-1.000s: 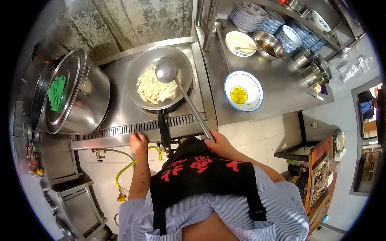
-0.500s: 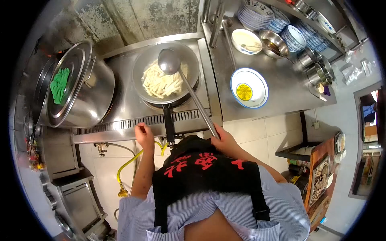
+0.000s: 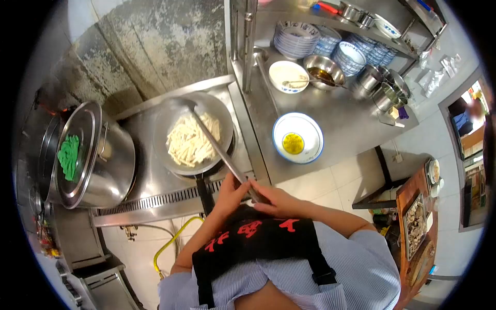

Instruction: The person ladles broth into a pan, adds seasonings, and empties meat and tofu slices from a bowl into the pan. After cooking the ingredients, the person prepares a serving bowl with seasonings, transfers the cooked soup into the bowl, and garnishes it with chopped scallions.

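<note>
My right hand point(image 3: 276, 200) is closed around the lower end of a long metal ladle point(image 3: 219, 150). My left hand point(image 3: 230, 196) is closed at the same handle, just left of the right hand; some of its fingers are hidden. The ladle's bowl, smeared by motion, is over the far rim of the frying pan point(image 3: 227, 121). Pale cut strips of food point(image 3: 191, 142) lie heaped in the pan, which sits on the stove. The black pan handle point(image 3: 204, 195) points toward me, beside my left forearm, with no hand on it.
A big lidded steel pot point(image 3: 116, 165) with a green cloth point(image 3: 68, 157) on its lid stands at left. The right counter point(image 3: 248, 116) holds a white bowl with yellow contents point(image 3: 310, 126), a bowl of pale contents point(image 3: 284, 70), a steel basin point(image 3: 330, 64) and stacked bowls point(image 3: 297, 41).
My left hand has moved right from beside the pan handle to the ladle's handle. The ladle's bowl has shifted from above the food to the pan's far rim. The camera view has also shifted.
</note>
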Tool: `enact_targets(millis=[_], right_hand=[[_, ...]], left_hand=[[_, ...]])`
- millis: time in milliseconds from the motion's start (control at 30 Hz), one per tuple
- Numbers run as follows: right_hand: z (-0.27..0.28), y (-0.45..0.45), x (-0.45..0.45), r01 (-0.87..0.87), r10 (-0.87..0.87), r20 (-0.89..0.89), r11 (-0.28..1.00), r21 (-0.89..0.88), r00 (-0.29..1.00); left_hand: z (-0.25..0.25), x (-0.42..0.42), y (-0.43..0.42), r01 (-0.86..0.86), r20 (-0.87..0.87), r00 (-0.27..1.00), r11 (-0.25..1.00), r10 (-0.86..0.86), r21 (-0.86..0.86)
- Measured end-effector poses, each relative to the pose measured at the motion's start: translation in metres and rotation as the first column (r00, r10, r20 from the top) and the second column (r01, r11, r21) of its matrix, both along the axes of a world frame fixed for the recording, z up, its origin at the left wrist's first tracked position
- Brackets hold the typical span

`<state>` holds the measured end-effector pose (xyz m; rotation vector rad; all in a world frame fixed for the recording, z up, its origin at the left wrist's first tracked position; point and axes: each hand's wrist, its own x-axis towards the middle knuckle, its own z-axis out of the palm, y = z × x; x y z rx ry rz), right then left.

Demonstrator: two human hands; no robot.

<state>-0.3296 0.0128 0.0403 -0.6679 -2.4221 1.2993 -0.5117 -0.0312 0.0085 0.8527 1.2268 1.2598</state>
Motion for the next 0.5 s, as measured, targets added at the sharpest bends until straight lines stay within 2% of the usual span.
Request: enact_targets(millis=[33,100,133,167,233,267,300,400,467,500], right_hand=[[0.002,0.018,0.006,0.040,-0.041,-0.011,0.994,-0.099,0.999],[0.007,0.076,0.014,0.103,-0.115,-0.024,0.950,-0.295,0.993],[0.012,0.107,0.013,0.269,-0.267,0.036,0.961,-0.066,0.963],[0.016,0.139,0.012,0.411,-0.425,0.056,0.896,0.170,0.903],[-0.009,0.211,0.011,0.350,-0.466,0.137,0.800,0.487,0.874],[-0.015,0.240,0.004,0.296,-0.506,0.341,0.808,0.510,0.792],[-0.023,0.265,-0.004,0.240,-0.527,0.524,0.820,0.519,0.669],[-0.063,0.314,-0.013,0.225,-0.488,0.621,0.862,0.455,0.614],[-0.119,0.349,-0.025,0.373,-0.490,0.660,0.870,0.324,0.569],[-0.124,0.351,-0.031,0.443,-0.483,0.682,0.860,0.254,0.548]], left_hand=[[0.000,0.000,0.000,-0.010,-0.019,1.000,1.000,0.010,-0.001],[0.005,0.000,-0.002,-0.023,-0.124,0.992,0.990,0.005,-0.137],[-0.003,0.001,-0.004,-0.053,-0.099,0.994,0.993,0.043,-0.105],[-0.011,0.003,-0.005,-0.082,-0.075,0.994,0.994,0.077,-0.074],[0.002,0.009,-0.007,-0.139,-0.045,0.990,0.982,0.135,-0.128],[0.009,0.011,-0.009,-0.152,-0.051,0.988,0.977,0.146,-0.148],[0.012,0.013,-0.010,-0.167,-0.058,0.986,0.972,0.159,-0.168],[0.004,0.013,-0.014,-0.163,-0.113,0.982,0.980,0.150,-0.114],[0.016,0.019,-0.013,-0.187,-0.088,0.980,0.974,0.177,-0.127],[0.017,0.019,-0.013,-0.196,-0.101,0.978,0.970,0.182,-0.146]])
